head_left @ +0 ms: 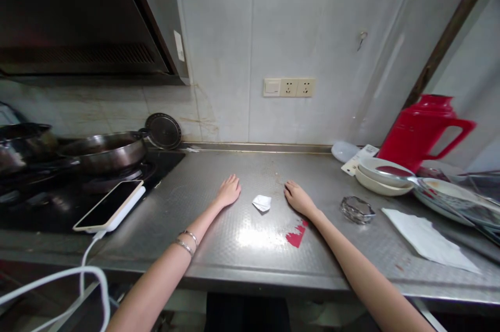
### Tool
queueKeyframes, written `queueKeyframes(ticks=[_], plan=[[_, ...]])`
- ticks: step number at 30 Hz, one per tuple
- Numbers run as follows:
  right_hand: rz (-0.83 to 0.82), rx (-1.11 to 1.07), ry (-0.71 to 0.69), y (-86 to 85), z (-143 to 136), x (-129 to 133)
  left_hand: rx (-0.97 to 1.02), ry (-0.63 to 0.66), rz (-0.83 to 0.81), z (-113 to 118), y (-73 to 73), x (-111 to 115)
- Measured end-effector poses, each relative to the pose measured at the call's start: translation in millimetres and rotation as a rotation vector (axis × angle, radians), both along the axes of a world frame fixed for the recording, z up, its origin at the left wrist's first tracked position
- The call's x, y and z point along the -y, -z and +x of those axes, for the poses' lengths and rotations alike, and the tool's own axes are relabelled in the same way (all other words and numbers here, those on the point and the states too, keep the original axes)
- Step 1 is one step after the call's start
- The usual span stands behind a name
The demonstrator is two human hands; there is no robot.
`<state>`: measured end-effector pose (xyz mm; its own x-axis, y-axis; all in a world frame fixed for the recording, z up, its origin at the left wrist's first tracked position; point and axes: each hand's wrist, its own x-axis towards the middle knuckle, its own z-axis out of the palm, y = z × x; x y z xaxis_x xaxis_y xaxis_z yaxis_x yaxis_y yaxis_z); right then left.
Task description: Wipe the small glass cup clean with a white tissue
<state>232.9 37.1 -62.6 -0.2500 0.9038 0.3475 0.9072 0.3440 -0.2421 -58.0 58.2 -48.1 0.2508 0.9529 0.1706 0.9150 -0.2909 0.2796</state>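
My left hand [229, 190] lies palm down on the metal counter [219, 264], fingers flat, holding nothing. My right hand [297, 198] rests on the same surface further right, also palm down and free of any object. Between the two, a small crumpled white paper [262, 203] sits on the counter, touching neither hand. Nearer the front edge, by my right forearm, is a torn-edged red patch [297, 234]. A round clear glass-like item [357, 210] stands to the right of that forearm.
At left, a phone [111, 204] with a white cable lies by the stove, where pans [109, 155] stand. The right side holds a red thermos [420, 131], stacked bowls [380, 181], plates [453, 199] and a white napkin [427, 238]. Sockets [289, 87] are on the wall.
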Motion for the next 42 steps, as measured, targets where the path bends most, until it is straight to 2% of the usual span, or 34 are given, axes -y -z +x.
queueKeyframes(ticks=[24, 27, 29, 31, 33, 36, 39, 42], plan=[[-0.023, -0.028, -0.013, -9.8, -0.5, 2.7, 0.038, 0.003, 0.001, -0.6, -1.6, -5.3], [-0.005, -0.037, 0.003, -19.9, -0.6, 10.8, 0.076, -0.019, 0.022, 1.0, -6.0, -3.8], [0.046, -0.076, -0.009, -36.1, 5.1, 23.3, 0.096, -0.031, 0.051, 6.4, -12.2, -2.4], [0.113, -0.14, -0.067, -58.3, 19.5, 41.3, 0.128, 0.005, 0.088, 18.8, -21.1, -0.1], [0.153, -0.191, -0.098, -81.3, 45.2, 61.8, 0.218, 0.129, 0.118, 40.0, -31.1, 3.6], [0.172, -0.249, 0.001, -103.7, 102.3, 88.4, 0.313, 0.318, 0.1, 86.9, -42.9, 11.2], [0.139, -0.235, 0.081, -101.3, 164.5, 104.0, 0.363, 0.473, 0.039, 143.3, -45.1, 20.0], [0.018, -0.257, 0.101, -80.6, 209.8, 111.6, 0.377, 0.561, -0.038, 198.6, -39.3, 28.9]])
